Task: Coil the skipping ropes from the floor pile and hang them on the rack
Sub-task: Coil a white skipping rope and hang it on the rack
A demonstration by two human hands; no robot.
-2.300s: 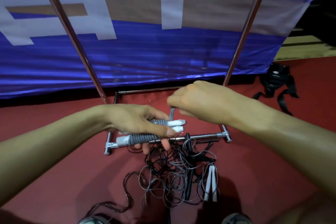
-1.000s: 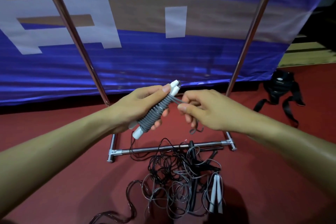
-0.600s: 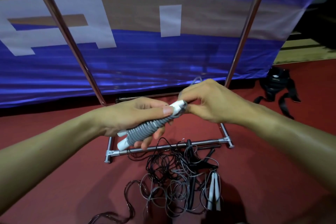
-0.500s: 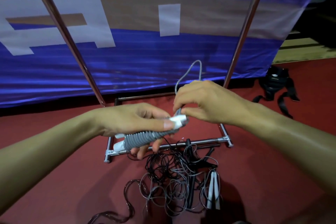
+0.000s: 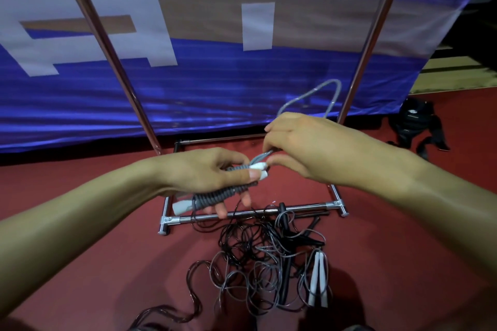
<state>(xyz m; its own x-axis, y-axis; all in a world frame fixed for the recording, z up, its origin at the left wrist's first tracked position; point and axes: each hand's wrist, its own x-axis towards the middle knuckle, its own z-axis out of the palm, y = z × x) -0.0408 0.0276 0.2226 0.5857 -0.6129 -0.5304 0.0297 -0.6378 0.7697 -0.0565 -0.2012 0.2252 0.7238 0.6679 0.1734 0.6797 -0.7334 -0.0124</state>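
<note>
From the head camera we look down at our own two bare arms reaching over a dark red floor (image 5: 94, 263). Our left hand (image 5: 207, 174) has its grip clamped around a skipping rope (image 5: 223, 195) whose grey cord is wound tightly around its paired white handles, holding the bundle level so the turns cannot slip. Our right hand (image 5: 301, 145) pinches the free cord just beside the handle tips; a loose loop (image 5: 317, 94) of it arches up behind the knuckles, likely the tail kept for hanging. Below the hands, against the near bar of the rack's base, lies the floor pile (image 5: 269, 263): black and grey cords tangled together, with a pair of white handles (image 5: 317, 279) at its right edge, still to be coiled. The metal rack (image 5: 252, 213) stands right behind the pile, its two uprights rising out of view; its hanging bar is not visible. A blue banner (image 5: 215, 83) hangs behind, and a black strapped item (image 5: 414, 126) lies near the floor's far right edge.
</note>
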